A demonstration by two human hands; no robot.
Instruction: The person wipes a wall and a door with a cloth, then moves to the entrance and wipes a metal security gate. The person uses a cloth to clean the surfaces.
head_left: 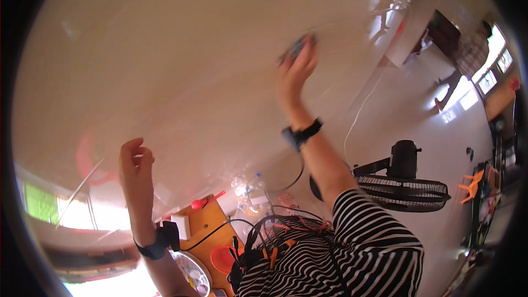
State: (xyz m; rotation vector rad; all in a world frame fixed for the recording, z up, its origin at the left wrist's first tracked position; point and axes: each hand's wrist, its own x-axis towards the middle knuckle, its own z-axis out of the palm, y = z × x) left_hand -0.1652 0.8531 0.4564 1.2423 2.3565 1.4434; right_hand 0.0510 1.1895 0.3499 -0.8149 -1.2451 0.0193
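Observation:
A wide, glossy beige surface (165, 77) fills most of the head view, with soft reflections in it. Up at its middle, my right hand (300, 66) grips a small dark pad-like thing (297, 48) against or very near it; motion smears both, so the thing's exact kind is unclear. My left hand (136, 159) is lower and to the left, fingers loosely bent and apart, with nothing visible in them. I cannot tell if it touches the surface. A dark band (302, 133) circles my right wrist, and another (157, 240) my left.
A black fan (404, 190) stands close to my right arm. Below my hands are an orange-brown table (212, 223), a red-orange bowl (221, 258) and a round metal tray (204, 269). A white cable (357, 118) runs at right. Another person (473, 55) is far right, near an orange chair (471, 186).

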